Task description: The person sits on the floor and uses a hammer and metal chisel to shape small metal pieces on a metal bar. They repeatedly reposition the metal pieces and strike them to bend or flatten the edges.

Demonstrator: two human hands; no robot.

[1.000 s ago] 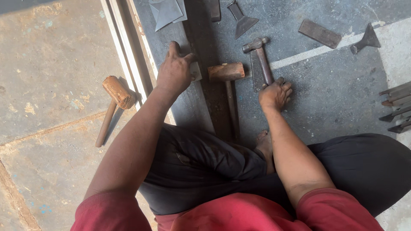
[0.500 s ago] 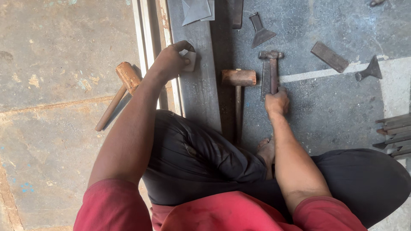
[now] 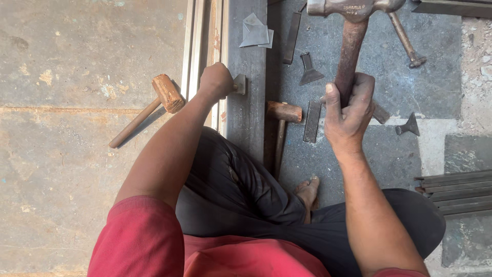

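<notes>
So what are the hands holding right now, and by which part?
The right hand grips a steel hammer around the lower part of its rusty handle, head raised. The left hand is closed on a small grey metal piece at its near end, against the metal strip.

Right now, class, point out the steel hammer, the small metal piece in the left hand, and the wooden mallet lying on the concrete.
Steel hammer [image 3: 351,46]: head view, on its rusty handle.
Small metal piece [image 3: 240,83]: head view, on its exposed flat end.
Wooden mallet [image 3: 167,93]: head view, on its wooden head.
</notes>
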